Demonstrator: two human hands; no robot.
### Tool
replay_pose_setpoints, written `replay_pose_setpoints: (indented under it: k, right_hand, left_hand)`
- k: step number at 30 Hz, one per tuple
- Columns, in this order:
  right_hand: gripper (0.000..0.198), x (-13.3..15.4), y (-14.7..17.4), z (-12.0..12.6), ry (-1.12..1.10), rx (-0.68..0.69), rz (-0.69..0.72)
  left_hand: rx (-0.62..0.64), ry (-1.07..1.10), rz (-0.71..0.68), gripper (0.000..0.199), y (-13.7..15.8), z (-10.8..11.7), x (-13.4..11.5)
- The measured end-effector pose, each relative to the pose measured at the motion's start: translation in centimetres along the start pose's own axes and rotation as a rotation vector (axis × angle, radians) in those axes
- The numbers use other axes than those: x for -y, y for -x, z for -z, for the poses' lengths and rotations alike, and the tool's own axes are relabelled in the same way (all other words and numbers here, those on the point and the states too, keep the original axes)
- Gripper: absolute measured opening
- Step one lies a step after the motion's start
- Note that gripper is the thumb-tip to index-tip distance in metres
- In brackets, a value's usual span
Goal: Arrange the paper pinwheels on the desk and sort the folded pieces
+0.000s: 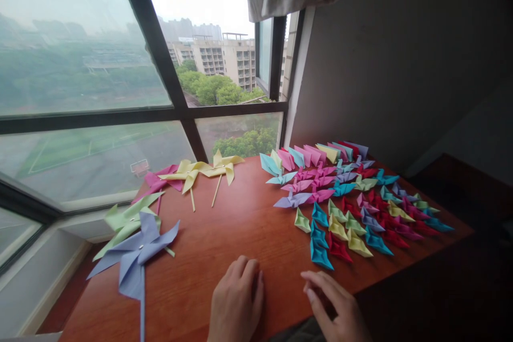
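Observation:
My left hand (pixel 237 299) rests on the table near its front edge. Its fingers are loosely curled downward and close together, and nothing shows in them. To its right, my right hand (pixel 335 304) is at the edge with bent fingers, the thumb apart from them and no object between. Beyond my right hand lie folded paper boats, among them a blue boat (pixel 320 255), a red boat (pixel 339 247) and a yellow boat (pixel 358 243). On the left, a purple paper pinwheel (pixel 140 248) lies partly over a light green pinwheel (pixel 126 222).
Two yellow pinwheels (pixel 218 166) and a pink pinwheel (pixel 162 181) lie by the window (pixel 224 109). Paper cranes (pixel 294 200) and upright folded papers (pixel 316 155) stand in rows at the back right. The wooden table (pixel 192 272) ends in a slanting right edge.

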State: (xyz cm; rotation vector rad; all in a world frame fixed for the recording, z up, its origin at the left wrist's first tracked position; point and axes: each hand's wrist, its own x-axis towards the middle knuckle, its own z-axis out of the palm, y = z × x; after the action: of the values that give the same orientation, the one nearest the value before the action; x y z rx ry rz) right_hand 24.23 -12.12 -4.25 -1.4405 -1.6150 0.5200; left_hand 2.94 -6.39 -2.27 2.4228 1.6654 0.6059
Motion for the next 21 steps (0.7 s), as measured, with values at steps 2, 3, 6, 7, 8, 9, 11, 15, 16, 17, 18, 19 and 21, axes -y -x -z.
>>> replay_pose_setpoints:
  k: [2, 3, 6, 7, 8, 9, 11, 15, 16, 17, 18, 19, 21]
  right_hand:
    - [0.024, -0.5, 0.0, 2.0, 0.07, -0.009, -0.001]
    - [0.024, -0.7, -0.1, 3.0, 0.114, -0.023, 0.002]
    - [0.024, -1.6, -0.5, 5.4, 0.254, -0.107, 0.027]
    - [0.024, -1.9, -0.7, 6.1, 0.3, -0.145, 0.041]
    - [0.024, -2.3, -0.8, 6.7, 0.347, -0.184, 0.053]
    - [0.024, -2.7, -1.0, 7.3, 0.39, -0.221, 0.061]
    - [0.025, -3.5, -1.2, 8.4, 0.458, -0.274, 0.059]
    - [0.028, -4.9, -2.0, 10.2, 0.521, -0.301, 0.039]
    - [0.03, -5.2, -2.2, 10.6, 0.526, -0.293, 0.031]
    - [0.033, -5.5, -2.5, 10.8, 0.528, -0.282, 0.017]
    - [0.036, -5.9, -2.9, 11.0, 0.526, -0.269, 0.0]
    - [0.04, -6.3, -3.2, 11.1, 0.523, -0.258, -0.016]
    - [0.047, -7.1, -3.9, 11.2, 0.52, -0.243, -0.036]
  left_hand:
    - [-0.049, 0.045, -0.027, 0.019, -0.3, -0.5, -0.6]
    - [-0.07, 0.066, -0.047, 0.023, -0.4, -0.8, -0.9]
    - [-0.093, 0.104, -0.102, 0.039, -0.8, -1.7, -1.7]
    - [-0.087, 0.113, -0.114, 0.044, -0.9, -1.9, -1.9]
    - [-0.078, 0.121, -0.12, 0.049, -1.0, -2.2, -2.1]
    - [-0.068, 0.127, -0.121, 0.053, -1.1, -2.4, -2.3]
    - [-0.047, 0.131, -0.12, 0.063, -1.2, -2.7, -2.6]
    - [0.002, 0.113, -0.115, 0.086, -1.4, -3.4, -3.1]
    - [0.012, 0.108, -0.113, 0.091, -1.5, -3.6, -3.3]
    - [0.02, 0.104, -0.113, 0.095, -1.6, -3.8, -3.4]
    - [0.026, 0.101, -0.116, 0.097, -1.7, -3.9, -3.7]
    - [0.031, 0.1, -0.123, 0.098, -1.8, -4.1, -3.9]
    - [0.042, 0.101, -0.146, 0.1, -2.2, -4.3, -4.4]
